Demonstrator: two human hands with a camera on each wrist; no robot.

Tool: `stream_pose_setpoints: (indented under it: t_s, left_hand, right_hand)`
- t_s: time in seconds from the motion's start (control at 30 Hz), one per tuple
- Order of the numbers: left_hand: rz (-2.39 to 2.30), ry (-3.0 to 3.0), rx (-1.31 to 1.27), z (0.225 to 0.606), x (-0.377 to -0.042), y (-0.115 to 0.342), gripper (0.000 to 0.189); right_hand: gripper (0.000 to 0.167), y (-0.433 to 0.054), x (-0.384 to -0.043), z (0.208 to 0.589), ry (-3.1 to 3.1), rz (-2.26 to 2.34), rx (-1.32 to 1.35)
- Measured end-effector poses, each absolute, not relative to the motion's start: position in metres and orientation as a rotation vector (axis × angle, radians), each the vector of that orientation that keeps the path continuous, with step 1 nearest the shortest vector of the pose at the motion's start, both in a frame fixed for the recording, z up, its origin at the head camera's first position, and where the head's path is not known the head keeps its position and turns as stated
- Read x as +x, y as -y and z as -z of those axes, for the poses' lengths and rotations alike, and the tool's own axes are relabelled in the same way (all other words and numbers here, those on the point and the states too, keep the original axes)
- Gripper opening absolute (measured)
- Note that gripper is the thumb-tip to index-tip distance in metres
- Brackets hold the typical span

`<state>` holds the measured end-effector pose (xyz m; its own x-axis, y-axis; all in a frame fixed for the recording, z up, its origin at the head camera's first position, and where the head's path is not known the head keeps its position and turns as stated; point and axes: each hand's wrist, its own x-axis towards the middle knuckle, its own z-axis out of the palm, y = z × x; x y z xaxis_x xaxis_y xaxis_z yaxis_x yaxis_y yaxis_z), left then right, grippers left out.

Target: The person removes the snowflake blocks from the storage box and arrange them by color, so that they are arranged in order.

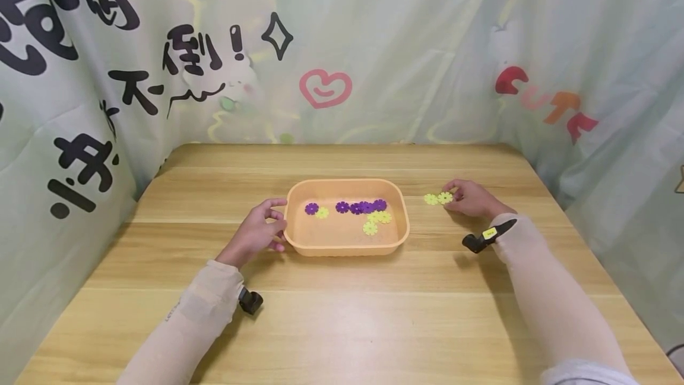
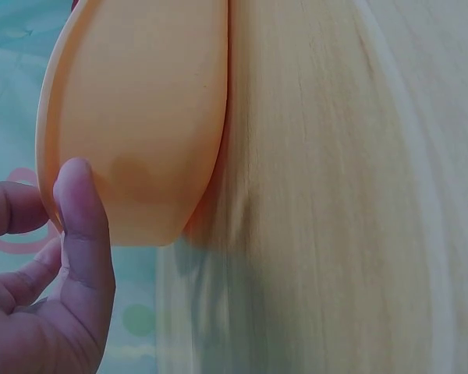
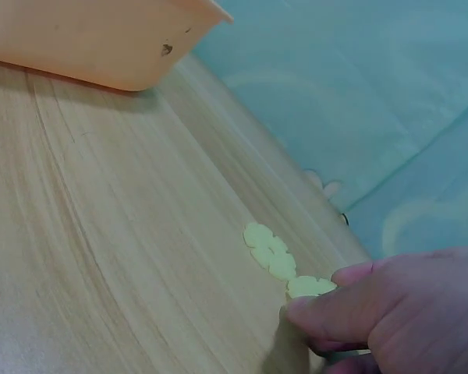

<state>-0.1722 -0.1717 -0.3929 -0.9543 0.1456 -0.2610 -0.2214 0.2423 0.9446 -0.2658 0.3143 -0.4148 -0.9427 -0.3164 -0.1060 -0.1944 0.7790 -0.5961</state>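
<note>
My left hand (image 1: 259, 229) is at the left end of an orange plastic tray (image 1: 347, 251), fingers bent at its rim. In the left wrist view, the thumb (image 2: 84, 226) overlaps the tray's end wall and the index finger meets the rim. To the right of the tray, my right hand (image 1: 471, 198) pinches a yellow snowflake disc (image 3: 308, 286) between thumb and fingers, low over the table. Another yellow disc (image 1: 431, 199) adjoins it on the left. Inside the tray lie several purple snowflake discs (image 1: 342, 207) and several yellow ones (image 1: 370, 228).
The tray stands on a wooden table (image 1: 347, 325). A pale printed curtain (image 1: 406, 46) rises behind the table and along both sides. Black wrist cameras (image 1: 250, 300) are strapped over both sleeves.
</note>
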Motion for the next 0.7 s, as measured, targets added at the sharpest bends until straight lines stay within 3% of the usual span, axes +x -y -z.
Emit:
stream_pose_setpoints:
  t_s: [0.7]
  left_hand:
    - [-1.773,-2.226,-0.058,0.3934,-0.1716,0.1721,0.052]
  right_hand:
    - [0.031,-0.3127,-0.2664,0.4159,-2.793,0.819,-0.428]
